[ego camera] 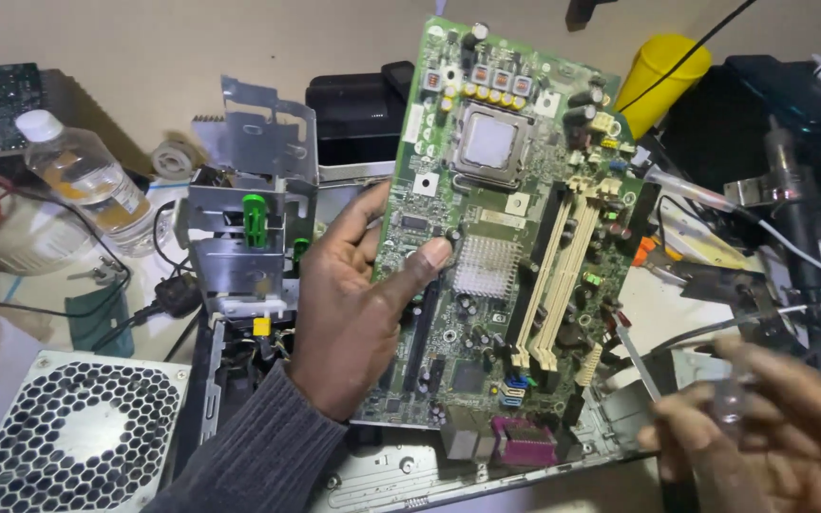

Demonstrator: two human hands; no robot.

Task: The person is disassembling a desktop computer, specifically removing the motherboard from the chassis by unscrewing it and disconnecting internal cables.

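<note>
Left hand (353,294) clamped on motherboard (505,237), thumb across its face, fingers behind left edge; board held upright, tilted, above open metal case (401,470) on counter. Right hand (762,432) blurred at lower right, curled narrowly around a small clear item (729,399); kind indeterminable. Drive cage (249,218) just left of board.
</note>
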